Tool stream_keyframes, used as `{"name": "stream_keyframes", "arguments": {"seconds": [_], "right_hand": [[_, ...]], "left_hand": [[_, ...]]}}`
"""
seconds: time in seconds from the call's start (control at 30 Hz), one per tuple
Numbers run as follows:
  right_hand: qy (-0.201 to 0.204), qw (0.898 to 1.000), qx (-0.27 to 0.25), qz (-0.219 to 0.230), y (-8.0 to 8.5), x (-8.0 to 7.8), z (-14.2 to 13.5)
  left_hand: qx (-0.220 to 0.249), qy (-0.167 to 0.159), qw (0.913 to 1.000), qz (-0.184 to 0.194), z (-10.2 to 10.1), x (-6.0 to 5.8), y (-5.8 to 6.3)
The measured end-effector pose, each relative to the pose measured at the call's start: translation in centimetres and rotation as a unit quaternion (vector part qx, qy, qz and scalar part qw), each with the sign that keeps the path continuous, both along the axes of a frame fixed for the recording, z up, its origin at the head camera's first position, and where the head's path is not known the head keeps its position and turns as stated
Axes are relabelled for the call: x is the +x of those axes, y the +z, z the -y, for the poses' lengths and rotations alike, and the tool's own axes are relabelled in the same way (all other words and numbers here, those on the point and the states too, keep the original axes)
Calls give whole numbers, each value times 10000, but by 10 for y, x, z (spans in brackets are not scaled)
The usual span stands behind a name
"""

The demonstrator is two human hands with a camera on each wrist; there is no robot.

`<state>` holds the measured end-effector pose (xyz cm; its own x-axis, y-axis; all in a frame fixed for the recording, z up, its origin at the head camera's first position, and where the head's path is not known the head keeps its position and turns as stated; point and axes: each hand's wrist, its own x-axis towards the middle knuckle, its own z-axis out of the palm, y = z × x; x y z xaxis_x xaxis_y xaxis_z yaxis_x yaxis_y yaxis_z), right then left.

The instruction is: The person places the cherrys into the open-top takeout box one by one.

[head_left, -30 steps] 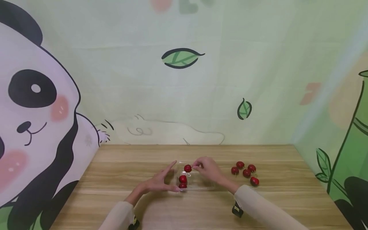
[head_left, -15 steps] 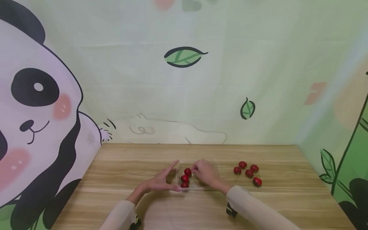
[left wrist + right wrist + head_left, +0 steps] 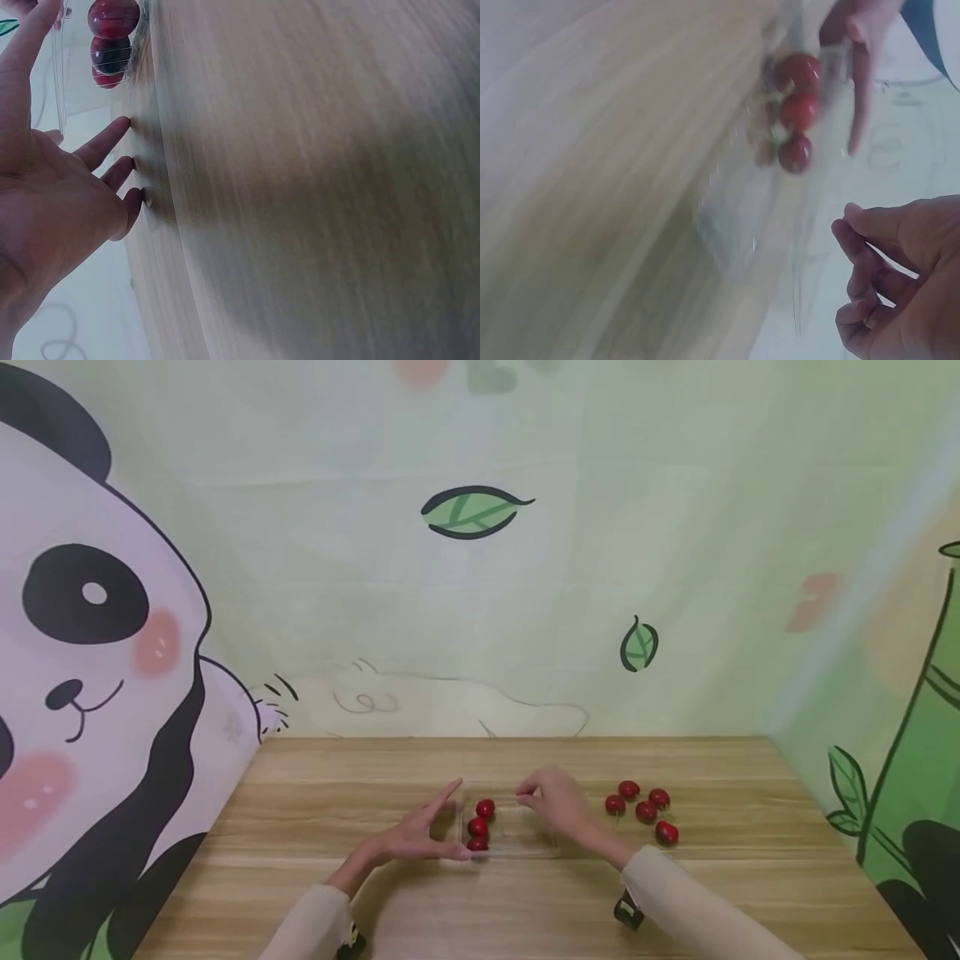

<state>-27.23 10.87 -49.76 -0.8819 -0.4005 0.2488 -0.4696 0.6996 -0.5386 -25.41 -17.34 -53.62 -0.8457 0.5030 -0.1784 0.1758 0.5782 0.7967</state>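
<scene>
A clear plastic box [image 3: 517,852] stands on the table with three red cherries [image 3: 477,827] in a row along its left end. My left hand [image 3: 420,835] is spread at that end, thumb at the near corner and forefinger toward the far one. In the left wrist view its other fingers [image 3: 112,142] stretch out straight. Above the box's far right part is my right hand [image 3: 558,802], holding nothing. Its thumb and fingertips [image 3: 853,211] come together and the other fingers curl. Cherry stems show through the box wall in the right wrist view.
Several more cherries [image 3: 646,811] lie loose on the wooden table [image 3: 337,793], to the right of the box. Behind the table hangs a printed cloth [image 3: 480,610] with a panda and leaves. A dark band sits at each wrist.
The right hand lowered a cherry into the far left of the box and let it go, then drew back up and to the right. The left hand stayed in place.
</scene>
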Motion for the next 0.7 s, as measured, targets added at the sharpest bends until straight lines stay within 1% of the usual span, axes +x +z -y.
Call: {"name": "stream_keyframes", "arguments": {"seconds": [0.1, 0.2, 0.27, 0.33, 0.43, 0.53, 0.7], "right_hand": [[-156, 9998, 2, -111, 8, 1, -23], [-388, 9992, 24, 6, 17, 2, -51], [-570, 9982, 18, 202, 22, 3, -71], [-701, 9972, 40, 246, 24, 3, -92], [-866, 9959, 12, 249, 25, 4, -123], [-945, 9954, 44, 135, 23, 6, -149], [-996, 9948, 137, 138, 14, 9, -177]], "left_hand": [[9, 6, 10000, 41, 0, 1, 0], [34, 17, 10000, 48, 1, 1, 0], [33, 24, 10000, 32, 1, 2, 0], [41, 25, 10000, 4, 1, 2, 0], [40, 12, 10000, -26, 0, 1, 0], [40, -5, 10000, -1, -1, 1, -1], [76, 5, 10000, 28, -2, 1, 0]]}}
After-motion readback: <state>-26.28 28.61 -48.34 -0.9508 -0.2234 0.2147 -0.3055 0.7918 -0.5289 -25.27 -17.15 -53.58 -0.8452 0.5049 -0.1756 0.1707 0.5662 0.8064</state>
